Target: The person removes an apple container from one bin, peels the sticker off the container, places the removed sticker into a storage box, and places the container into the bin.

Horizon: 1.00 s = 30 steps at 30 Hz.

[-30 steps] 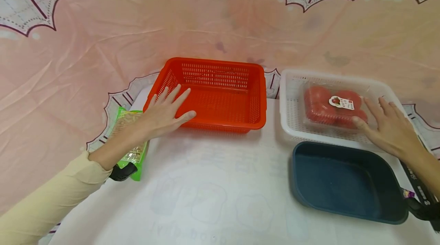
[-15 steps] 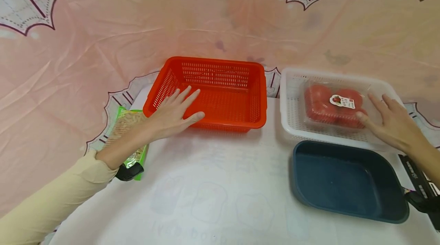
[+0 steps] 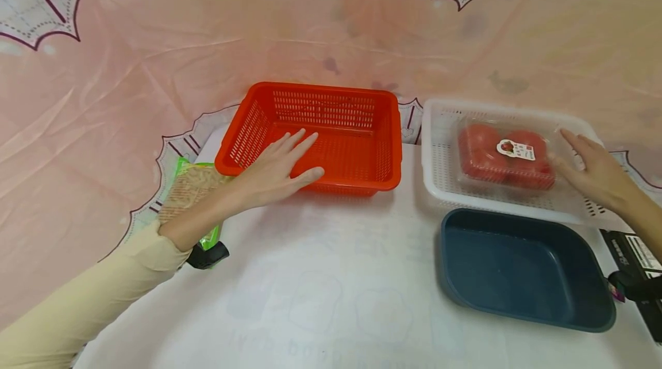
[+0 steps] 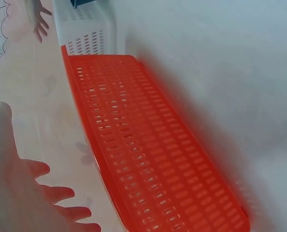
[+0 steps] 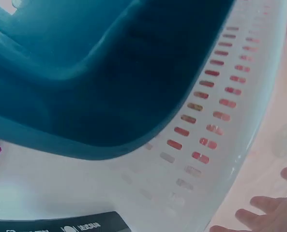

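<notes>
The left hand [image 3: 279, 173] is hovering over a red slotted basket [image 3: 341, 159]; the right hand [image 3: 602, 170] is lingering by boxed tomatoes [image 3: 481, 153] that are sitting in a white basket [image 3: 439, 156], behind a dark-blue basin [image 3: 509, 277].

The near table [image 3: 331, 265] offers a wide lane left of the tub [image 3: 517, 271]. The tub blocks the near side of the white basket [image 3: 441, 159].

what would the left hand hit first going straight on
Likely the far wall of the red basket, though depth is unclear: the left hand may pass above it toward the cloth.
</notes>
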Tool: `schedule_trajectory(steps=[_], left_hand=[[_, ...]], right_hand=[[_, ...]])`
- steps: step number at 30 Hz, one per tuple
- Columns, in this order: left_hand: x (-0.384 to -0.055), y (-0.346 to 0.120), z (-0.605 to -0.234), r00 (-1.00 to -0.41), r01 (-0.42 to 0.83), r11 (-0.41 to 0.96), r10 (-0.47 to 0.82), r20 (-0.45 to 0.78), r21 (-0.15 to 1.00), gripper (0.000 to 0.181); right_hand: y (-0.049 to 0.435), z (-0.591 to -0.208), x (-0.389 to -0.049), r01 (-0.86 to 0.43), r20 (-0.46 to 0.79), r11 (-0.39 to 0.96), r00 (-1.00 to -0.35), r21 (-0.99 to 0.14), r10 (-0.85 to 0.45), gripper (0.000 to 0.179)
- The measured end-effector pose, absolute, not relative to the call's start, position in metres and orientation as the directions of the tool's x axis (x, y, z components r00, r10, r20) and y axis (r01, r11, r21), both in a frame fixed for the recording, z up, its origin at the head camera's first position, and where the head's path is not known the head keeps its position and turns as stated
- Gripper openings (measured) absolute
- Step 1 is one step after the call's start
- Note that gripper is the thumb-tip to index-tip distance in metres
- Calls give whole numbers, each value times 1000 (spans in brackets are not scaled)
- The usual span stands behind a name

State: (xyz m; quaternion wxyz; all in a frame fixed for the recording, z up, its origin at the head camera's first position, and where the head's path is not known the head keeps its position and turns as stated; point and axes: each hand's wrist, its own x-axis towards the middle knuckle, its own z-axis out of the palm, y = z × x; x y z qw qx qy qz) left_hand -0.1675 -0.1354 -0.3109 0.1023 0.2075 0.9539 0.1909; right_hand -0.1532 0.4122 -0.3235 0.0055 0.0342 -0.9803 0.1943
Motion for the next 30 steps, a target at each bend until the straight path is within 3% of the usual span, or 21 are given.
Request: schedule_trajectory(steps=[17, 26, 30], left_hand=[[-166, -112, -308, -874, 342, 739, 477, -92, 581, 76], [-164, -94, -305, -863, 345, 681, 500, -66, 646, 76], [-166, -86, -304, -862, 350, 649, 505, -38, 675, 75]], right_hand=[[423, -321, -174, 9, -68, 903, -997, -430, -22, 70], [481, -366, -216, 125, -130, 887, -989, -444, 75, 72], [470, -352, -212, 157, -171, 873, -981, -461, 86, 72]])
